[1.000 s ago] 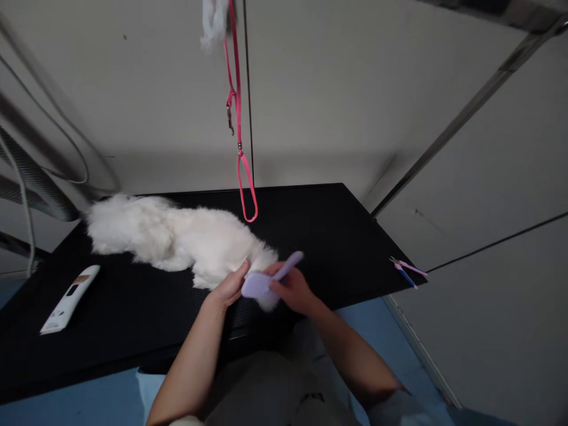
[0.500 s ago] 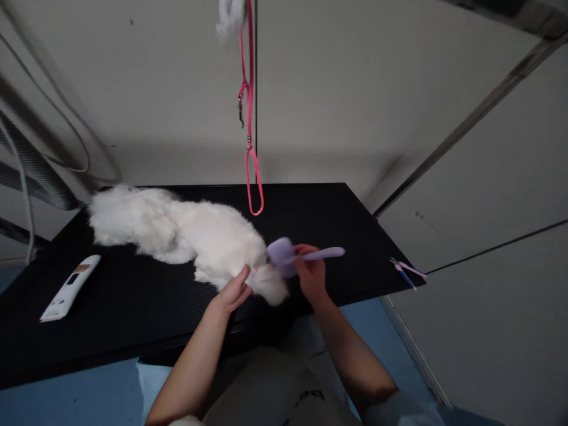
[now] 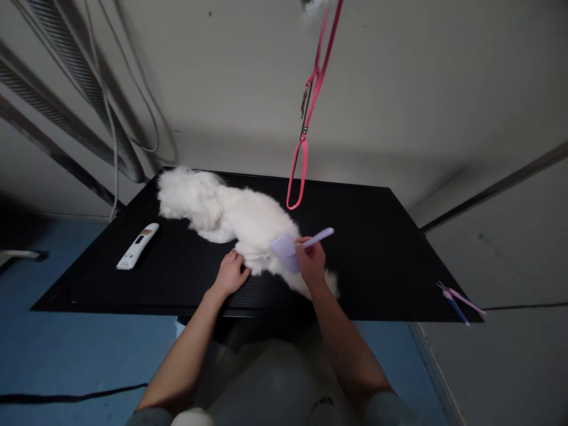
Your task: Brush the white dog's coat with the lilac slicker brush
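A white, long-haired dog (image 3: 260, 216) lies stretched across the black grooming table, head end toward the far left and tail end toward the near right. My right hand (image 3: 311, 260) grips a lilac slicker brush (image 3: 284, 247) near where head and handle meet. The brush head lies against the fur of the dog's hindquarters, and its handle points up to the right. My left hand (image 3: 231, 273) rests at the near edge of the dog's body, thumb apart and fingertips at the fur. Behind my right wrist, part of the white tail fur is hidden.
White clippers (image 3: 138, 245) lie on the black table (image 3: 364, 248) at the left. Nail clippers with pink and blue handles (image 3: 457, 300) sit at the right corner. A pink leash loop (image 3: 297, 174) hangs above the dog. Grey hoses (image 3: 89, 83) run down at the far left.
My left hand has let go of the tail-end fur and moved left along the dog's body. The brush has moved from the tail onto the hindquarters. The view has shifted left.
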`<action>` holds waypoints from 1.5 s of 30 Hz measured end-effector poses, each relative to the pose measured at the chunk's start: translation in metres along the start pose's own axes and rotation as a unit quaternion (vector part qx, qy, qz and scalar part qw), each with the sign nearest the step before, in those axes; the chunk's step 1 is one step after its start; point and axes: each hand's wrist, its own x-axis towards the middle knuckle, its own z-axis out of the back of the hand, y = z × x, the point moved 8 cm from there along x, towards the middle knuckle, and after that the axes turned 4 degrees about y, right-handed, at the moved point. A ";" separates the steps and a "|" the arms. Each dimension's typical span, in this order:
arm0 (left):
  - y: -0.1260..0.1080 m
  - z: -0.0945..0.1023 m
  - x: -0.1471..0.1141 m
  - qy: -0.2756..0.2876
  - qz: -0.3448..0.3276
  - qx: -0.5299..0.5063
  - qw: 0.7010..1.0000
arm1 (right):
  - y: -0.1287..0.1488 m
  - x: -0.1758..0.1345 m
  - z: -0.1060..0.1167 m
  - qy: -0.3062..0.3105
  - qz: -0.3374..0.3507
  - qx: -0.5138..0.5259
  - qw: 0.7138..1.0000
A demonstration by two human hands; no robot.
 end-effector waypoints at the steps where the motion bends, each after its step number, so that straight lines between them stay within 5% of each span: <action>1: -0.001 -0.003 0.003 0.017 -0.009 0.043 0.999 | 0.003 -0.001 0.001 -0.024 0.017 0.003 1.000; 6: -0.011 -0.025 0.007 0.111 -0.045 0.228 0.966 | -0.001 -0.011 -0.019 0.111 -0.003 -0.054 0.992; 10: -0.019 -0.033 0.003 0.131 -0.081 0.242 0.958 | 0.015 -0.012 0.008 -0.046 0.059 0.000 0.997; 14: -0.019 -0.041 -0.004 0.143 -0.092 0.235 0.957 | 0.016 -0.009 -0.024 0.142 0.041 -0.067 0.987; 19: -0.017 -0.040 -0.009 0.108 -0.097 0.206 0.968 | 0.043 -0.005 0.006 -0.015 0.143 -0.073 0.987; 23: -0.021 -0.039 -0.011 0.112 -0.106 0.110 0.982 | 0.024 -0.013 -0.028 0.199 0.066 -0.125 0.970; 27: -0.012 -0.041 -0.010 0.109 -0.029 -0.031 0.993 | 0.011 -0.013 -0.009 0.074 0.033 -0.062 0.995; 31: -0.013 -0.047 -0.008 0.139 -0.002 -0.182 0.973 | 0.001 -0.018 -0.013 0.137 0.003 -0.052 0.989; 34: -0.019 -0.041 -0.006 0.131 0.002 -0.234 0.963 | 0.014 -0.020 0.011 0.016 0.055 -0.015 0.998; 39: -0.029 -0.044 -0.009 0.192 0.012 -0.262 0.946 | 0.016 -0.028 -0.014 0.161 0.030 -0.071 0.984; 42: -0.019 -0.037 -0.008 0.146 0.034 -0.253 0.956 | 0.022 -0.026 0.005 0.038 0.056 -0.037 0.997; 45: -0.016 -0.026 -0.017 0.077 0.044 -0.191 0.978 | 0.019 -0.025 0.001 0.082 0.048 -0.029 0.995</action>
